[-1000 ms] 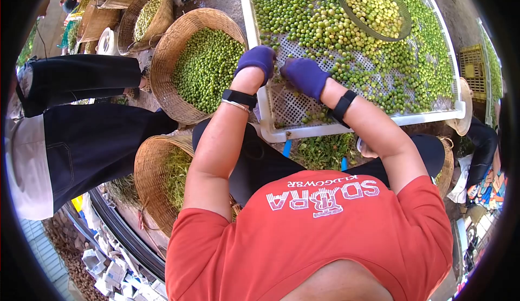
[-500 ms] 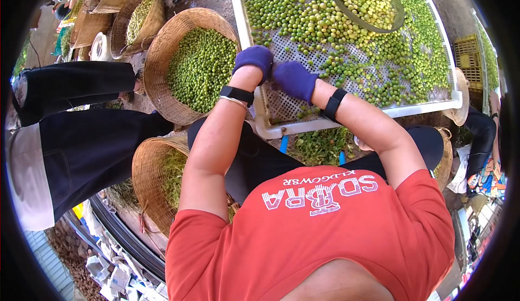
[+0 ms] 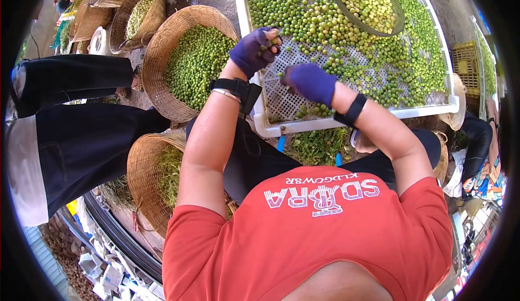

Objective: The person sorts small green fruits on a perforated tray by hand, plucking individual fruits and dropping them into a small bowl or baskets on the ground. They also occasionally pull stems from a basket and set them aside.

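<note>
My left hand point(image 3: 254, 52), in a purple glove with bare fingertips, is curled around a few small round green fruits point(image 3: 273, 42). It is over the left edge of a white perforated tray point(image 3: 297, 125) spread with green fruits point(image 3: 295, 3). To its right, my right hand point(image 3: 312, 83), also gloved in purple, is above the tray with its fingers bent together. What those fingers hold, if anything, I cannot make out; a green fruit shows by their tips. A wicker basket point(image 3: 154, 65) filled with green fruits stands left of my left hand.
A dark mesh bowl point(image 3: 374, 29) of yellowish fruits sits on the tray's far side. Another basket point(image 3: 143, 176) holding green stalks stands by my left leg. People in dark trousers point(image 3: 81, 79) are close on the left. More baskets point(image 3: 154, 11) stand at the upper left.
My hands were together at the tray's left edge and are now apart. The left has lifted and turned, showing fruits in its fingers; the right has moved a little right.
</note>
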The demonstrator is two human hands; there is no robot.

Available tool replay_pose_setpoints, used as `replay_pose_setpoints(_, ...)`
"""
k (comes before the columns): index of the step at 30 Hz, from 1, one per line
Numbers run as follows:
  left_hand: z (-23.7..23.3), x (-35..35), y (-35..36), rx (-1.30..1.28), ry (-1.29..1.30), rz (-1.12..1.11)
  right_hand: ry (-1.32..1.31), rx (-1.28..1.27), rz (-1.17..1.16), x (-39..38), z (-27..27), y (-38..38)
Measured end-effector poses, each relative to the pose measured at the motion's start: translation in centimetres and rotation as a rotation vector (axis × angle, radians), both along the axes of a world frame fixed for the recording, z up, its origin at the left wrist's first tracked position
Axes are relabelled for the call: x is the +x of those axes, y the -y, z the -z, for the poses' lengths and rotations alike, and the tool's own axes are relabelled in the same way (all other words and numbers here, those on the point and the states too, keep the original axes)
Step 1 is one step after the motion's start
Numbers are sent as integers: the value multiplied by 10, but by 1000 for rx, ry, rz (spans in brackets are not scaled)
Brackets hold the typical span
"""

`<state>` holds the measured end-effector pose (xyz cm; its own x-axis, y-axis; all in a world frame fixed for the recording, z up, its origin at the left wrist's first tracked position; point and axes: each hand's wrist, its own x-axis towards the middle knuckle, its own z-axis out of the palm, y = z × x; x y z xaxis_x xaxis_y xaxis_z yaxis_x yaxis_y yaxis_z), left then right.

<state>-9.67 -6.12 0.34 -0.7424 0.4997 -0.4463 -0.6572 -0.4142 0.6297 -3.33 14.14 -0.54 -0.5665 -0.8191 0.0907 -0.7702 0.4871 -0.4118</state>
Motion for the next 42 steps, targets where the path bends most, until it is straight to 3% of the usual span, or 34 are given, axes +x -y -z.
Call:
replay_pose_setpoints(4, -25, 8, 13, 396, 95, -143, -171, 73, -89, 18, 23, 12)
replay_pose_setpoints(6, -18, 1, 27, 477, 77, -159, -149, 81, -84, 15, 26, 9)
replay_pose_setpoints(8, -19, -4, 35, 390, 66, -229, -94, 0, -1, 0, 27, -5)
replay_pose_setpoints(10, -27, -12, 42, -50, -53, -81, -56, -38, 127, -20, 5, -27)
replay_pose_setpoints(12, -24, -8, 34, -561, -230, 6, 25, 151, 227, -48, -20, -51)
replay_pose_setpoints(14, -15, -2, 8, -1141, -494, 35, -32, 11, 214, -53, -23, -56)
replay_pose_setpoints(15, -9, -7, 5, -1356, -512, 256, -63, -59, 207, -54, -23, -59)
replay_pose_setpoints(18, -17, 0, -24, -1733, -787, 608, -58, -102, 5, -30, -6, -27)
replay_pose_setpoints(22, 7, 6, -26, -1830, -911, 637, -132, 91, -105, 5, 19, 9)
replay_pose_setpoints(27, 25, 7, -27, -1838, -971, 672, -108, 67, -108, 5, 29, 6)
replay_pose_setpoints(30, 24, 10, -29, -1849, -974, 709, -255, -152, 1, -34, 19, -31)
replay_pose_setpoints(31, 23, 12, -30, -1848, -966, 703, -150, 296, 291, -51, -5, -34)
replay_pose_setpoints(32, 21, 13, -31, -1846, -963, 698, -165, 13, 342, -67, -11, -60)
replay_pose_setpoints(33, 19, 12, -33, -1846, -965, 688, -285, 44, 428, -82, -18, -77)
replay_pose_setpoints(34, 17, 10, -33, -1797, -949, 725, -374, 280, 597, -83, -47, -74)
replay_pose_setpoints(36, 14, 4, -32, -1703, -916, 797, -453, 247, 586, -82, -48, -73)
replay_pose_setpoints(38, 14, 2, -34, -1405, -632, 574, -374, 136, 406, -83, -8, -63)
replay_pose_setpoints(40, 4, 8, -36, -1095, -353, 366, -207, 210, 360, -73, 5, -54)
replay_pose_setpoints(41, -7, 13, -35, -779, -202, 252, -181, 197, 347, -69, 16, -52)
replay_pose_setpoints(42, -6, 13, -30, -542, -223, 227, -155, 186, 334, -65, 24, -50)
